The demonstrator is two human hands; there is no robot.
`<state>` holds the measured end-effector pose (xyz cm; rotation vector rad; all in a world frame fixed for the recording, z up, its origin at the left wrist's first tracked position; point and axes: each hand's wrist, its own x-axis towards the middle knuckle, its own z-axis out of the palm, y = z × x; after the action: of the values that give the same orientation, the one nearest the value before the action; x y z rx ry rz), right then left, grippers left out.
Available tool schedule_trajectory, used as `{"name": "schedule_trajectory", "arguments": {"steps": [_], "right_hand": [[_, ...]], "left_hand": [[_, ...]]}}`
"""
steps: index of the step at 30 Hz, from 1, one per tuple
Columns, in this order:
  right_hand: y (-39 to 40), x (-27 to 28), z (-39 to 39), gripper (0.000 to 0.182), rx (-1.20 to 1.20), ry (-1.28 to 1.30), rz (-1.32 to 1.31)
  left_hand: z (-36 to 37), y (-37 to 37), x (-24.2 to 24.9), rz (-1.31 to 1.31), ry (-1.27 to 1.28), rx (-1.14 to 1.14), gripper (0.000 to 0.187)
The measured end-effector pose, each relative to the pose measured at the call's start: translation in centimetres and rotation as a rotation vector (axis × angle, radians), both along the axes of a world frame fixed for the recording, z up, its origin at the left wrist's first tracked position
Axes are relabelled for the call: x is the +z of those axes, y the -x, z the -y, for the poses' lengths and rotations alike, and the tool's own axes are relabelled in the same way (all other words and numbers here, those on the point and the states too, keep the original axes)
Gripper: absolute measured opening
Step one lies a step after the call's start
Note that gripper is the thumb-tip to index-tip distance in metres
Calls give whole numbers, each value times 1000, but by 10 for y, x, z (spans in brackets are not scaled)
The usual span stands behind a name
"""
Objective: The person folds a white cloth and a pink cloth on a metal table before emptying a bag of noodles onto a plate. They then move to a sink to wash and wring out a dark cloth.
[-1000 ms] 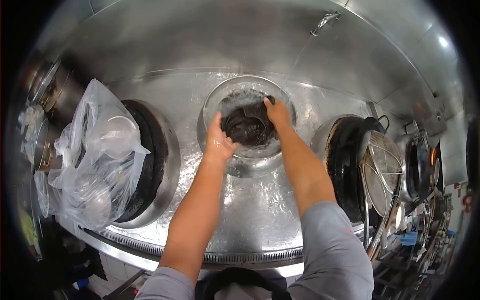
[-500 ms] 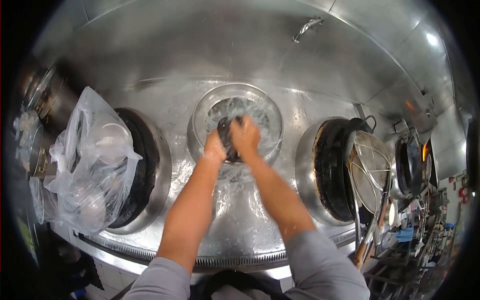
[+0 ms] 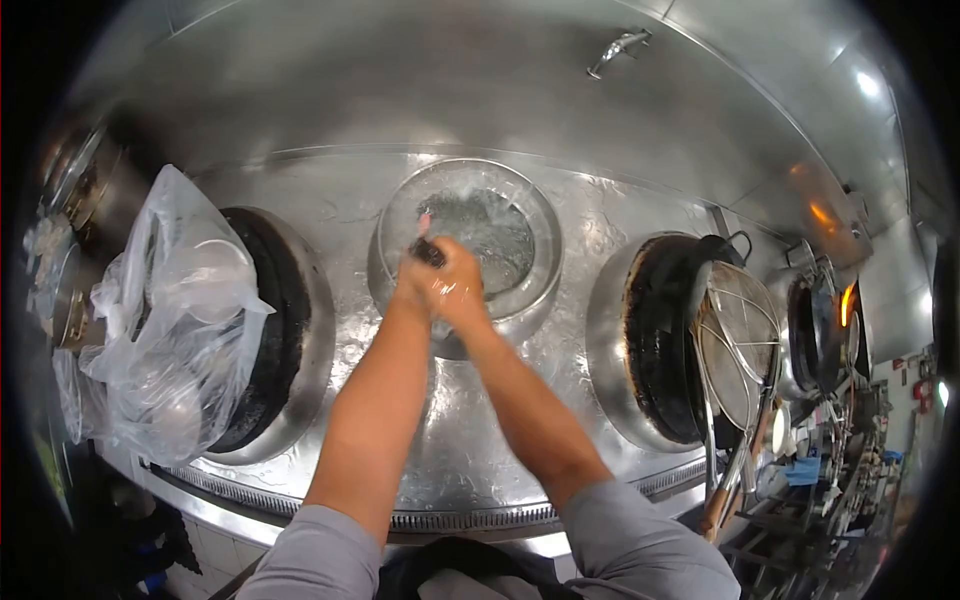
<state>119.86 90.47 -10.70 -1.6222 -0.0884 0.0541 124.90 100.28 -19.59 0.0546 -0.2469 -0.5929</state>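
In front of me stands a round metal pot (image 3: 548, 270) with moving water (image 3: 490, 235) in it. Over its near left rim my two hands press together. My left hand (image 3: 413, 278) is closed, partly covered by the other, with its thumb end pointing up. My right hand (image 3: 457, 284), wet and shiny, wraps round from the right. Between them shows a small part of a dark, wet, cloth-like bundle (image 3: 428, 252); most of it is hidden inside the fingers.
To the left, a clear plastic bag (image 3: 190, 330) with bowls hangs over a black-rimmed burner ring (image 3: 300, 340). At right, another burner ring (image 3: 650, 330) carries wire strainers (image 3: 740, 340). A tap (image 3: 618, 52) juts from the back wall; a flame (image 3: 847, 303) burns far right.
Both hands have come closer together and shifted left, from over the middle of the pot to its near left rim. Less of the dark bundle shows, and the splashing has eased.
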Motion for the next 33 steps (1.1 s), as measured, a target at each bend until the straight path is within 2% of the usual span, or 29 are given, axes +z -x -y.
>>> {"name": "schedule_trajectory", "arguments": {"steps": [1,2,3,4,5,6,7,9,11,12,13,14,15,16,17,18,19,20,21,23,24,25,26,28,29,31,32,33], "right_hand": [[25,4,-1,26,-36,92,140],[35,5,-4,25,-69,173,289],[31,5,-4,25,-68,165,293],[23,9,-1,24,-163,267,306],[18,4,6,24,-266,371,304],[0,-1,18,27,-268,397,347],[-21,-1,26,28,-304,587,375],[-59,-12,46,29,-302,893,447],[-78,-21,64,29,-218,1188,498],[-79,-19,72,26,-126,1328,461],[-87,-37,77,24,-86,1452,500],[-93,-67,82,22,-55,1575,533],[-95,-93,87,22,-59,1566,544],[-96,-117,91,24,-5,1618,555],[-96,-110,86,28,53,1673,573],[-95,-104,82,28,61,1673,587],[-89,-100,81,32,14,1546,325],[-81,-79,76,36,-42,1403,77],[-74,-49,74,36,-52,1404,86],[-55,30,74,38,158,1248,247],[-53,61,75,38,155,1104,249],[-54,93,75,38,147,956,249],[-46,125,77,35,140,785,368],[-22,205,81,31,53,685,586],[-5,242,85,27,7,597,719],[39,299,108,23,-120,323,731],[56,308,124,26,-226,208,769],[72,312,144,29,-330,94,800]], "left_hand": [[11,17,3,-7,7,-7,51],[17,32,13,91,-486,372,40],[18,39,25,192,-981,758,30],[9,14,-8,386,-1093,827,18],[11,17,6,386,-1105,818,18],[20,20,36,-52,-980,646,18],[26,23,57,-482,-816,462,18],[25,19,71,-423,-784,432,21],[12,22,73,169,-1631,593,24],[1,21,74,345,-1849,557,35],[-2,27,74,321,-1862,578,35],[7,40,73,568,-2234,702,37],[13,49,74,857,-2589,820,40],[12,54,75,911,-2611,461,54],[10,55,81,892,-2619,487,54],[9,61,86,898,-2588,392,64],[7,70,90,914,-2551,284,75],[2,74,86,982,-2494,355,88],[-2,75,88,987,-2493,371,88],[0,78,96,810,-2171,502,99],[6,77,103,823,-2151,499,99],[13,69,114,780,-2063,593,106],[19,63,126,735,-1978,673,114],[33,57,170,715,-1975,660,122],[38,50,179,743,-1860,862,110],[41,31,200,737,-1566,1054,84],[38,30,222,748,-1570,1050,84],[34,38,257,723,-1548,940,63]]}}
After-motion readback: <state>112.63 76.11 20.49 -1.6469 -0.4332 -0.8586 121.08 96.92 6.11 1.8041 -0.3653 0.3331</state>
